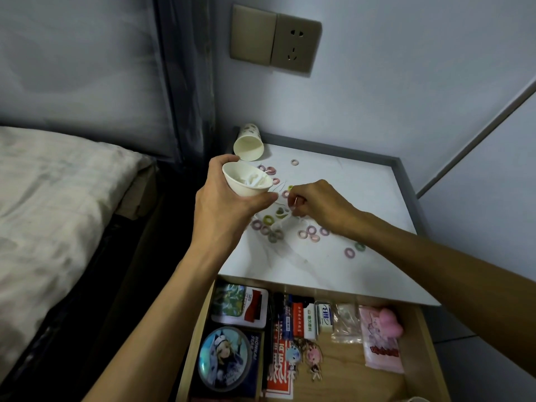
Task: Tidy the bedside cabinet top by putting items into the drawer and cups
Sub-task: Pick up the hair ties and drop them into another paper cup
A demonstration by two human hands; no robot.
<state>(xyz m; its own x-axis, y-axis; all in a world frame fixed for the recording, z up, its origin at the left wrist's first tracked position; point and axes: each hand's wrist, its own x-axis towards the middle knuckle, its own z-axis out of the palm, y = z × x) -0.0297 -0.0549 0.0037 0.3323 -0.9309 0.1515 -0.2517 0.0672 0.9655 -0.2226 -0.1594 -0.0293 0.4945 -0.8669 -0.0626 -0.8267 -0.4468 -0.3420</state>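
Note:
My left hand (pixel 223 204) grips a white paper cup (pixel 246 181) tilted toward me above the cabinet's left edge; white pieces lie inside it. My right hand (pixel 316 204) reaches over the white marble cabinet top (pixel 348 184) and pinches a small thin item, too small to identify, just right of the cup. Several small pastel hair rings (pixel 307 233) lie scattered across the top. A second paper cup (pixel 249 143) lies on its side at the back left corner. Below, the wooden drawer (pixel 417 338) stands open.
The drawer holds a round anime tin (pixel 223 358), a card pack (pixel 240 306), small boxes (pixel 301 317), keychain figures (pixel 313 355) and a pink pouch (pixel 380 335). A bed (pixel 52 204) lies to the left. A wall socket (pixel 275 39) is above the cabinet.

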